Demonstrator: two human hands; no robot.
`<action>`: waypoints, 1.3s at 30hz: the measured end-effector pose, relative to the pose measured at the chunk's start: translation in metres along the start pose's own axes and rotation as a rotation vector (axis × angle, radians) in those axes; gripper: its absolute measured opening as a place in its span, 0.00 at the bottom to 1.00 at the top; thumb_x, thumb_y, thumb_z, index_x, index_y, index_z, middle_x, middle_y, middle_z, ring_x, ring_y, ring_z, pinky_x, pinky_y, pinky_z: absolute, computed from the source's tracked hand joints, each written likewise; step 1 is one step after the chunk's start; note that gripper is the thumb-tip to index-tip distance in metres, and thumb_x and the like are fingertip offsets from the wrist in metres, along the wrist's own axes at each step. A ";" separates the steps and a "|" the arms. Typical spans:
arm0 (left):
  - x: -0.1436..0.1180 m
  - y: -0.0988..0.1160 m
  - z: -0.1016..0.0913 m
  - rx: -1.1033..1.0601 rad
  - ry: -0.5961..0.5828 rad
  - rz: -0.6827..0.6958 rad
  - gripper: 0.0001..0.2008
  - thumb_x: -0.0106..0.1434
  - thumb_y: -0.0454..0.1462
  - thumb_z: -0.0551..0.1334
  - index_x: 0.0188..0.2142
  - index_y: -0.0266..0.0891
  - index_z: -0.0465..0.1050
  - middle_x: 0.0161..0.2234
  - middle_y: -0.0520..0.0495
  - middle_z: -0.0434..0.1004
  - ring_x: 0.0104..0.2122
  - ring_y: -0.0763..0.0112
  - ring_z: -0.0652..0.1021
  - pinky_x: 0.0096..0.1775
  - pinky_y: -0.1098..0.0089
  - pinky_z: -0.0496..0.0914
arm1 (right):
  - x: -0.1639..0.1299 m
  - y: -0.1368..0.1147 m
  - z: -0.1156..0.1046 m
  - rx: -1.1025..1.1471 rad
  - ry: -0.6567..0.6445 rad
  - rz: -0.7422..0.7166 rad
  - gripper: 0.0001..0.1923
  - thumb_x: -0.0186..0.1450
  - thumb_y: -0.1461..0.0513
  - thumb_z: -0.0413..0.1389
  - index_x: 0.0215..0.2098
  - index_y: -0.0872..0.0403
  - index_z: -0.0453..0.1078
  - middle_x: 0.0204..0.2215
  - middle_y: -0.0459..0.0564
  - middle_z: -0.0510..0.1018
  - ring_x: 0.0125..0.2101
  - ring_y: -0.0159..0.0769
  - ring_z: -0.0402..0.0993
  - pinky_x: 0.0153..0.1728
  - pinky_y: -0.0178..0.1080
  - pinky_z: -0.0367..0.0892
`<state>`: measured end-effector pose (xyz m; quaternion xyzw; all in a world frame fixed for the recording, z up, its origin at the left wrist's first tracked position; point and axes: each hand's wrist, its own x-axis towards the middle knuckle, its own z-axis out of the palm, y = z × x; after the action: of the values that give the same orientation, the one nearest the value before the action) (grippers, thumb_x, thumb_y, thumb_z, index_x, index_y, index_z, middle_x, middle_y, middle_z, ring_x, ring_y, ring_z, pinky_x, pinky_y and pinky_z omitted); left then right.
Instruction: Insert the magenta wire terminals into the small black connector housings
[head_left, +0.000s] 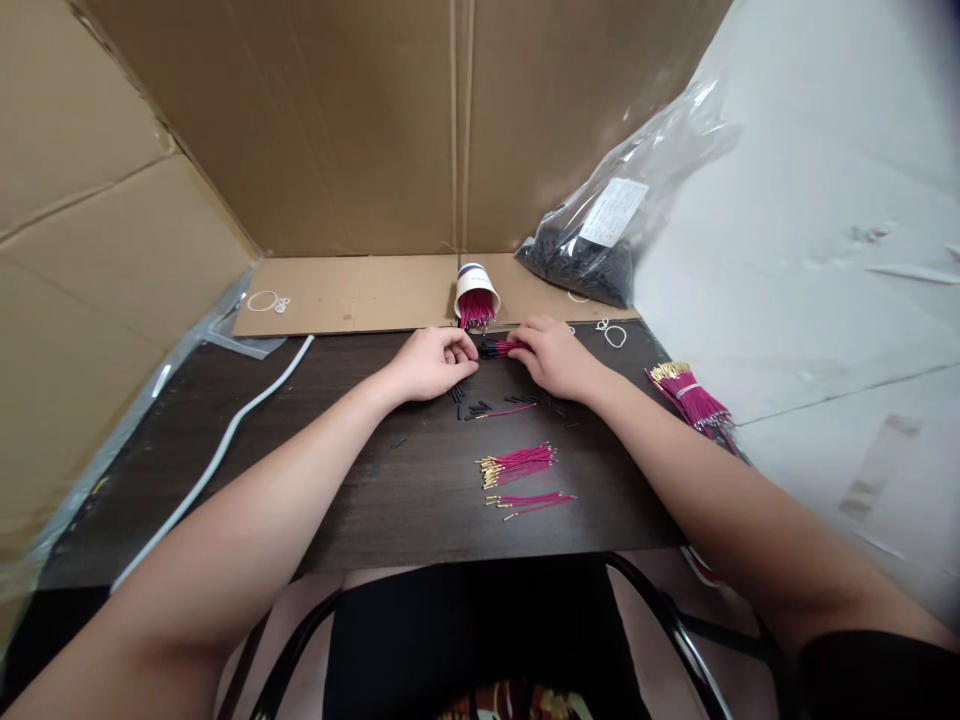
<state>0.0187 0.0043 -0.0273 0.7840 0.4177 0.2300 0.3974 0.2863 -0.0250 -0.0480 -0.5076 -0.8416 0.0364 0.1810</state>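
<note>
My right hand (559, 357) is closed around a small bundle of magenta wires (513, 348) whose black-sleeved ends point left. Close to those ends is my left hand (433, 362), its fingers curled in toward the thumb; whatever may be between them is hidden. Just behind, a paper cup (474, 280) lies tipped toward me with many magenta wires inside. Loose black sleeves (480, 409) are scattered in front of the hands, along with a single magenta wire (514, 411). Nearer to me lies a pile of magenta wires with gold tips (517, 465), with several more wires (532, 500) below it.
A clear plastic bag of black pieces (577, 262) leans at the back right on a cardboard strip (360, 290). At the right table edge rests a banded wire bundle (690, 395). A pale tube (232, 430) runs along the left. Cardboard walls (337, 120) enclose the back and left.
</note>
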 end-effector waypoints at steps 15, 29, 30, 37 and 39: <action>0.000 -0.001 0.000 -0.004 -0.007 0.008 0.07 0.63 0.33 0.71 0.40 0.33 0.81 0.30 0.48 0.76 0.29 0.73 0.71 0.34 0.68 0.67 | -0.004 -0.001 -0.001 0.036 0.037 -0.089 0.06 0.81 0.64 0.60 0.54 0.57 0.77 0.50 0.56 0.77 0.51 0.48 0.72 0.55 0.49 0.68; -0.001 0.000 -0.002 -0.023 -0.021 -0.013 0.08 0.62 0.34 0.72 0.40 0.33 0.81 0.31 0.47 0.77 0.29 0.73 0.72 0.34 0.68 0.67 | -0.007 -0.003 -0.009 0.050 0.057 -0.101 0.13 0.79 0.61 0.64 0.59 0.55 0.76 0.52 0.55 0.77 0.54 0.51 0.72 0.55 0.51 0.66; -0.001 0.001 -0.002 -0.022 -0.031 -0.010 0.09 0.61 0.35 0.73 0.41 0.33 0.81 0.31 0.47 0.77 0.29 0.73 0.72 0.34 0.68 0.67 | -0.007 -0.004 -0.009 0.047 0.052 -0.101 0.13 0.79 0.61 0.63 0.60 0.55 0.76 0.52 0.55 0.77 0.54 0.51 0.72 0.55 0.51 0.66; -0.007 0.007 -0.014 0.036 -0.216 0.096 0.13 0.59 0.44 0.76 0.39 0.38 0.86 0.33 0.46 0.81 0.32 0.70 0.73 0.35 0.67 0.67 | -0.009 -0.014 -0.019 0.029 0.065 -0.109 0.15 0.76 0.63 0.65 0.59 0.57 0.74 0.51 0.56 0.76 0.53 0.50 0.71 0.55 0.49 0.65; -0.008 0.009 -0.018 0.062 -0.262 0.152 0.13 0.60 0.45 0.76 0.39 0.39 0.87 0.35 0.46 0.82 0.34 0.69 0.74 0.37 0.66 0.68 | -0.011 -0.021 -0.028 0.089 0.052 -0.135 0.11 0.74 0.65 0.66 0.53 0.58 0.74 0.46 0.54 0.76 0.47 0.44 0.72 0.49 0.44 0.66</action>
<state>0.0063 0.0017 -0.0098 0.8486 0.3087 0.1419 0.4056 0.2823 -0.0481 -0.0199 -0.4420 -0.8664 0.0484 0.2274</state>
